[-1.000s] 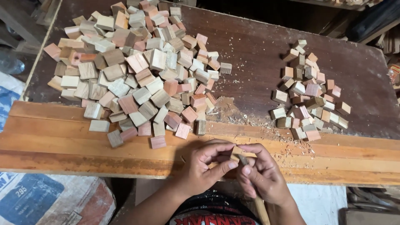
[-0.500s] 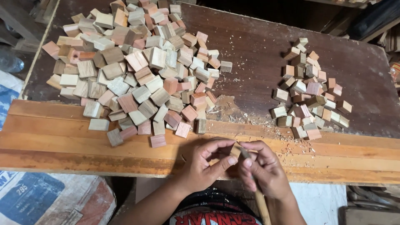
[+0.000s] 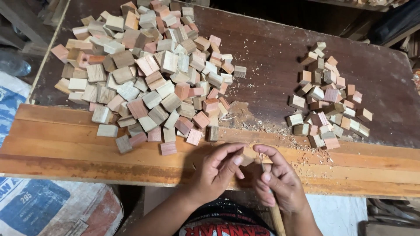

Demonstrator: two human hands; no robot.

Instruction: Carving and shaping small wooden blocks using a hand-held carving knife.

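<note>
Leftmost, a printed sack [image 3: 52, 209] lies on the floor below the front edge of the worktable [image 3: 271, 57], with a plastic bottle [image 3: 13, 65] farther up beside the table's edge. Across the table's left half spreads a big heap of small wooden blocks [image 3: 148, 74], pale, tan and reddish, spilling forward onto the orange wooden plank [image 3: 65, 144] that runs along the near edge. Loose stragglers from the heap sit just ahead of the left hand [image 3: 214, 172], which pinches a small wooden block [image 3: 248, 155] between thumb and fingertips over the plank. Touching that block from the other side, the right hand [image 3: 280, 181] is closed around a thin tool with a wooden handle [image 3: 274, 214]. Sawdust and shavings [image 3: 245, 120] scatter between the heaps. Well apart to the right lies a smaller pile of blocks [image 3: 328, 96].
</note>
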